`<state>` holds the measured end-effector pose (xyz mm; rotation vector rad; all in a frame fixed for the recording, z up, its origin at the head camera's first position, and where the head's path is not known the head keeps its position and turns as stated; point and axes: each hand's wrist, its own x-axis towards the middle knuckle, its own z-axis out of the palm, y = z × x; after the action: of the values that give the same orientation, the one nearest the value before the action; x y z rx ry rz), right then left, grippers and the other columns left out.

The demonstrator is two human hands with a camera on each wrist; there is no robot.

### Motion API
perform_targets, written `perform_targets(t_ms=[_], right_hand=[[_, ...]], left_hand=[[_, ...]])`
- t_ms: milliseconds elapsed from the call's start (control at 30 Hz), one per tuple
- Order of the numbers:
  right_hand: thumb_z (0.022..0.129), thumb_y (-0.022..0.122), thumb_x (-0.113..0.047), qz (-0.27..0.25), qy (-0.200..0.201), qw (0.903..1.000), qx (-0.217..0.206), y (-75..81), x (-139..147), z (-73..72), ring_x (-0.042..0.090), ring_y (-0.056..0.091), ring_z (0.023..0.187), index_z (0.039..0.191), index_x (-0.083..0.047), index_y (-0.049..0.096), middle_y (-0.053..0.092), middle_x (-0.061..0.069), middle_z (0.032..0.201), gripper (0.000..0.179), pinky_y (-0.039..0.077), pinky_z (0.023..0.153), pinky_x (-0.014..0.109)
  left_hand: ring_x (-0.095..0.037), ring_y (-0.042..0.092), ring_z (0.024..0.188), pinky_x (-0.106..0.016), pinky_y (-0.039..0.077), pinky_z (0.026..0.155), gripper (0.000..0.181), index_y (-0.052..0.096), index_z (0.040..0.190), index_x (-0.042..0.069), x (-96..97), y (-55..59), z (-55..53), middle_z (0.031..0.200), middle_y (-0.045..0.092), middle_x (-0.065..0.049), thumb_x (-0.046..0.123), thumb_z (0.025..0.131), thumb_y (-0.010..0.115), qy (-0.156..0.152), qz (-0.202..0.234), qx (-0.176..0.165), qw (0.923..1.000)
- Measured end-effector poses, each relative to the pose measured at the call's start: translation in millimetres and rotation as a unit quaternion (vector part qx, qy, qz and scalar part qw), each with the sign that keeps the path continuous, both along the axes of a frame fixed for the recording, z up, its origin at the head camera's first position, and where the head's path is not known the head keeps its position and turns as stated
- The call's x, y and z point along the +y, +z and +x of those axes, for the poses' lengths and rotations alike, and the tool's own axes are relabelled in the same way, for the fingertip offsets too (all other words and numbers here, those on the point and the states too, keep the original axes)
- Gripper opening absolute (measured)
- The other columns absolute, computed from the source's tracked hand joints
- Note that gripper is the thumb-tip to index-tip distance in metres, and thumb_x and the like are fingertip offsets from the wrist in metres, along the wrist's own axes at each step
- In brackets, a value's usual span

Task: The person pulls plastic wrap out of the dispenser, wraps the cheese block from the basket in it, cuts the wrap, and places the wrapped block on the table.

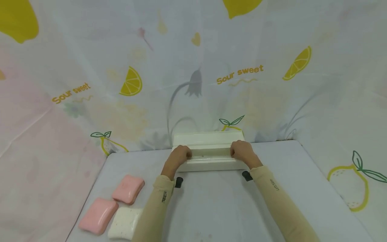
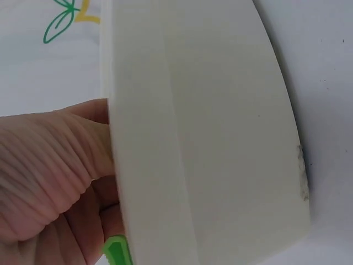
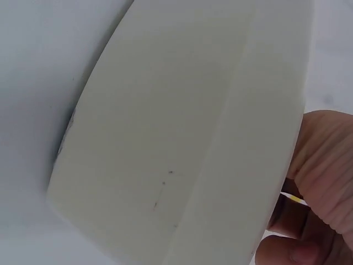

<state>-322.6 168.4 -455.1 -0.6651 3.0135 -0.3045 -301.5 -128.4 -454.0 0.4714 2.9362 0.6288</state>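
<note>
A long white box [image 1: 211, 164] lies at the back of the table, its hinged lid [image 1: 208, 137] raised. My left hand [image 1: 179, 155] reaches over the front wall near the left end, fingers bent down behind the rim. Near the right end my right hand [image 1: 243, 153] does the same. The front wall hides whether either hand pinches anything inside. In the left wrist view a small green piece [image 2: 117, 249] shows at the rim below the left hand [image 2: 44, 176]; its kind is unclear. The right wrist view shows bent fingertips [image 3: 287, 251] beside the box wall.
At the table's left lie two pink pillow-shaped pieces [image 1: 128, 189] and a speckled white one [image 1: 124, 222], partly behind the left sleeve. A lemon-printed cloth [image 1: 169, 50] hangs behind the table and along its sides. Small black devices [image 1: 179, 182] sit under the wrists.
</note>
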Motion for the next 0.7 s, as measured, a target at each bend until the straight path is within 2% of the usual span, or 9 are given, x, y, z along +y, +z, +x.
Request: perform_targets(t_ms=[133, 267, 367, 533, 700], right_hand=[[0.079, 0.067, 0.0, -0.021, 0.013, 0.9996, -0.011, 0.5, 4.7, 0.5, 0.014, 0.057, 0.067, 0.074, -0.013, 0.074, 0.066, -0.002, 0.074, 0.016, 0.05, 0.061, 0.034], [0.081, 0.064, -0.005, -0.076, 0.011, 0.9959, -0.048, 1.3, 13.1, -1.1, 0.015, 0.052, 0.065, 0.075, -0.014, 0.072, 0.062, -0.005, 0.071, 0.013, 0.044, 0.06, 0.033], [0.084, 0.064, -0.009, -0.115, 0.009, 0.9915, -0.061, 0.1, 18.6, -2.6, 0.016, 0.052, 0.068, 0.08, -0.014, 0.072, 0.064, -0.004, 0.076, 0.01, 0.045, 0.063, 0.035], [0.085, 0.069, -0.014, -0.156, 0.023, 0.9861, -0.053, -4.6, 25.1, -3.4, 0.016, 0.056, 0.075, 0.082, -0.012, 0.07, 0.065, -0.004, 0.081, 0.004, 0.048, 0.07, 0.038], [0.086, 0.069, -0.008, -0.191, 0.052, 0.9796, -0.032, -6.6, 27.9, -2.1, 0.016, 0.057, 0.075, 0.082, -0.012, 0.065, 0.062, -0.002, 0.081, 0.007, 0.047, 0.065, 0.035]], left_hand=[[-0.02, 0.062, 0.085, -0.036, 0.053, 0.078, 0.016, 0.076, 0.097, 0.004, -0.2, -1.7, -2.2, 0.1, 0.071, -0.008, -0.005, 0.087, 0.067, 0.009, -0.001, -0.004, 1.0], [-0.019, 0.061, 0.085, -0.036, 0.053, 0.079, 0.016, 0.076, 0.098, 0.003, -1.8, -4.4, -5.2, 0.102, 0.071, -0.008, -0.005, 0.087, 0.068, 0.004, 0.009, -0.002, 0.9999], [-0.018, 0.059, 0.08, -0.035, 0.052, 0.075, 0.014, 0.077, 0.093, 0.004, -2.4, -7.6, -7.7, 0.097, 0.071, -0.008, -0.004, 0.085, 0.069, 0.002, 0.009, 0.02, 0.9998], [-0.019, 0.059, 0.077, -0.035, 0.052, 0.073, 0.008, 0.074, 0.087, 0.004, -3.5, -13.7, -7.6, 0.089, 0.07, -0.007, -0.003, 0.086, 0.069, -0.005, -0.004, 0.055, 0.9985], [-0.023, 0.063, 0.085, -0.039, 0.052, 0.078, 0.009, 0.069, 0.092, 0.002, -6.2, -14.2, -2.7, 0.091, 0.069, -0.009, -0.006, 0.088, 0.067, -0.026, 0.008, 0.085, 0.996]])
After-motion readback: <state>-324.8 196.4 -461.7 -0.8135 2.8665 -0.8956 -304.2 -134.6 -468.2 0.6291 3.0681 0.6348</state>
